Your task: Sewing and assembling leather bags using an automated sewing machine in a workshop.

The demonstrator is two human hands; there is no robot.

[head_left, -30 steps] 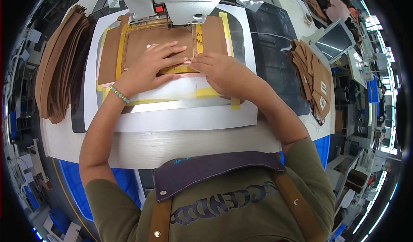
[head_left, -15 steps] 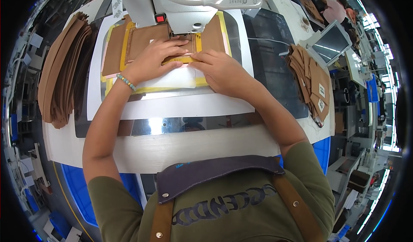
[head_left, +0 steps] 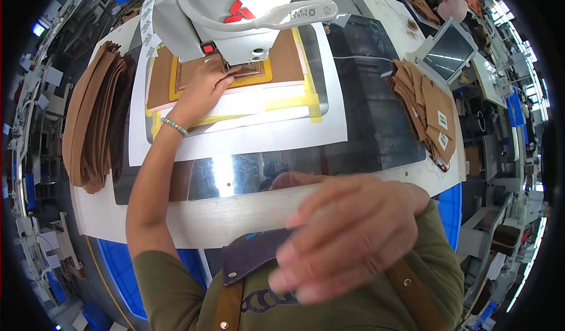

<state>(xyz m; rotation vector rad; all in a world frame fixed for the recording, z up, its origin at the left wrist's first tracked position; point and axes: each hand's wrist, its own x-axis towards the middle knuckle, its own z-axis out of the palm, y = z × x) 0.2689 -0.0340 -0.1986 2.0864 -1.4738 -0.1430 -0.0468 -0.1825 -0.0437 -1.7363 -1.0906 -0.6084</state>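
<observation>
My left hand [head_left: 205, 86] lies on a brown fabric piece [head_left: 284, 54], beside a yellow frame [head_left: 259, 79] set on it. Its fingers reach out to the right, the tips close to the sewing machine head [head_left: 235, 43], which partly hides them. Raised close to the camera, in front of my chest, is my right hand [head_left: 359, 237], somewhat blurred. Its fingers are loosely bent and apart, and I see nothing in them. Under the fabric is a white sheet [head_left: 247, 145] with yellow tape [head_left: 294, 102] along its work area.
Brown fabric pieces [head_left: 94, 119] stand stacked at the left. Another brown pile [head_left: 421, 107] with white labels lies at the right, near a small screen [head_left: 450, 51]. A dark glossy plate [head_left: 371, 95] covers the table's middle. Blue bins [head_left: 120, 269] sit below the table edge.
My right hand has left the yellow frame and come back toward my chest. My left hand has shifted slightly left and away from me. The whole view has tilted a little.
</observation>
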